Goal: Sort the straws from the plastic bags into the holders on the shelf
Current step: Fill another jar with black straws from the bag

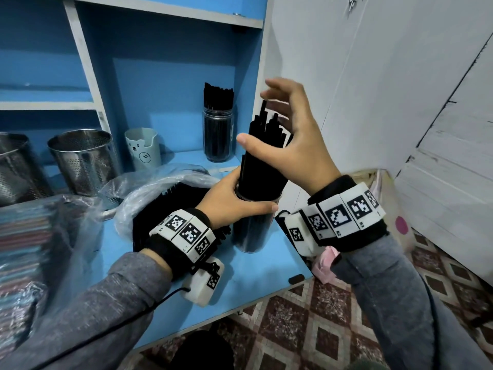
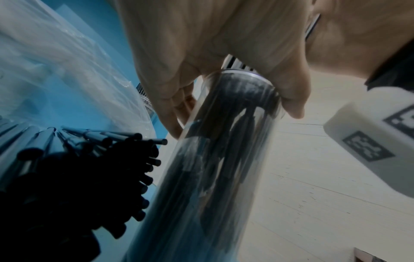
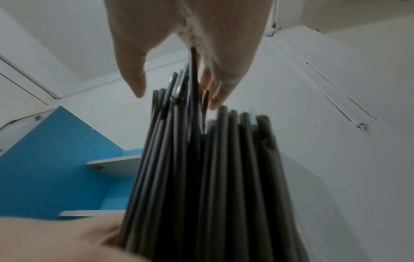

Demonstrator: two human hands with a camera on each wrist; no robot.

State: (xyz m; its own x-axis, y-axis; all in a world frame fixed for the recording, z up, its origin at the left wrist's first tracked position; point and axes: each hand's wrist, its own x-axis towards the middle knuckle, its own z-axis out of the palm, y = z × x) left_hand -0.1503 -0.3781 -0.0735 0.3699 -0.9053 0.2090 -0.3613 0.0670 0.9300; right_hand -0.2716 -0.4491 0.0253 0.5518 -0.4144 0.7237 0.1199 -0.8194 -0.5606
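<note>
Dim, wide-angle warp, blurred wrist views

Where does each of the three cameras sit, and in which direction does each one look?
Head: on the person's head, looking down at the blue desk; both hands and grey sleeves show.
Left wrist: under the left hand, looking along it at the clear jar it grips.
Right wrist: under the right hand, looking up along the black straws to the open fingers over their tips.
Shared: head and left wrist both show the jar and the plastic bag.
</note>
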